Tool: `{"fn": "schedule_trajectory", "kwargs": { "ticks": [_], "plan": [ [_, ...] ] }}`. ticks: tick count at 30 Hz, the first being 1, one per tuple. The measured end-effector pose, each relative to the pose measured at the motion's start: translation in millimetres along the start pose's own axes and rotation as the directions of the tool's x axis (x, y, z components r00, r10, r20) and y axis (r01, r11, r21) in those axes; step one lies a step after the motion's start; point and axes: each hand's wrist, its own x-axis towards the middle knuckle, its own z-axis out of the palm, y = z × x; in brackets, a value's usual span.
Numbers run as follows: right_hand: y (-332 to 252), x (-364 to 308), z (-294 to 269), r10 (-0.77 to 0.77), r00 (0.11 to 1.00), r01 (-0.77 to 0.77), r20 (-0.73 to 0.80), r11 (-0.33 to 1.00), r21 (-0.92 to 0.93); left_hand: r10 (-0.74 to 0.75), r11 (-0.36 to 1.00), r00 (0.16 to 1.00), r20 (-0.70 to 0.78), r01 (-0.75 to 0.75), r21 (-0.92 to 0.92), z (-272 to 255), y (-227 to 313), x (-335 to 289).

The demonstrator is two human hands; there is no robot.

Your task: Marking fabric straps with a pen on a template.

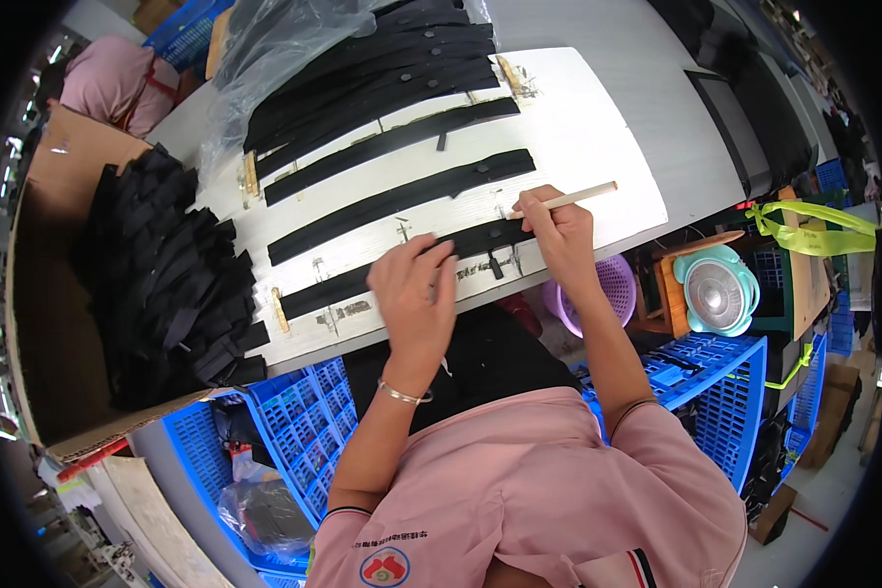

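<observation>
My right hand pinches a slim white pencil, its tip end down by the right part of the nearest black fabric strip. Over the middle of that strip hovers or rests my left hand, fingers spread and slightly blurred; whether it presses on the cloth I cannot tell. Small black tabs stick out from the strip's lower edge. Farther up the white board, a second black strip and a third strip lie roughly parallel. Pen marks and small wooden pieces dot the board.
Behind the strips lies a heap of black strips beside clear plastic. A cardboard box full of black pieces stands at left. Blue crates, a purple basket and a turquoise fan are below the table. Another person sits far left.
</observation>
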Motion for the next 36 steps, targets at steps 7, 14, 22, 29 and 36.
{"fn": "schedule_trajectory", "kwargs": {
  "ticks": [7, 14, 22, 29, 36],
  "plan": [
    [9, 0, 0, -0.027, 0.999, 0.029, 0.031, 0.997, -0.069, 0.106, 0.986, 0.99, 0.09, -0.093, -0.137, 46, 21, 17],
    [16, 1, 0, -0.116, 0.992, 0.122, 0.047, 0.981, -0.152, 0.079, 0.994, 0.992, 0.095, -0.071, -0.088, 50, 26, 17],
    [12, -3, -9, -0.088, 0.994, 0.094, 0.063, 0.991, -0.097, 0.079, 0.994, 0.994, 0.071, -0.072, -0.088, 54, 25, 15],
    [15, -1, 1, -0.223, 0.968, 0.245, 0.114, 0.936, -0.251, 0.083, 0.994, 0.995, 0.063, -0.078, -0.072, 48, 18, 14],
    [19, -11, -18, -0.115, 0.993, 0.115, -0.005, 0.993, 0.031, 0.086, 0.996, 0.996, 0.034, -0.087, 0.019, 20, 25, -7]
  ]
}}
